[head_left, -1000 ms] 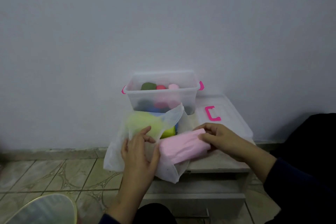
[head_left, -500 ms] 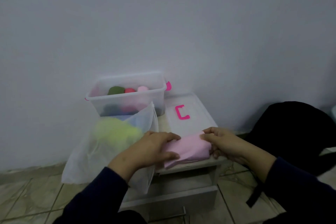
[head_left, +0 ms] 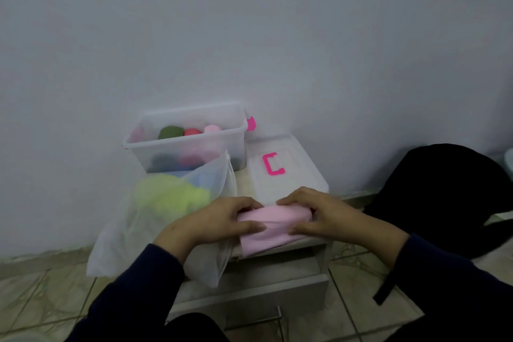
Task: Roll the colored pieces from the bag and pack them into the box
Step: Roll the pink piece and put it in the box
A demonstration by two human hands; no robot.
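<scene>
Both hands [head_left: 273,219] pinch soft pink cloth [head_left: 273,223], partly rolled; translucent bag [head_left: 166,219] beside

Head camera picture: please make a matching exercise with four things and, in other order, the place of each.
Things:
1. pink piece
2. green roll
3. yellow piece
4. pink handle

Places:
a. inside the white bag
b. on the flat lid
c. between both hands
d. inside the clear box

Pairs: 1-c, 2-d, 3-a, 4-b
</scene>
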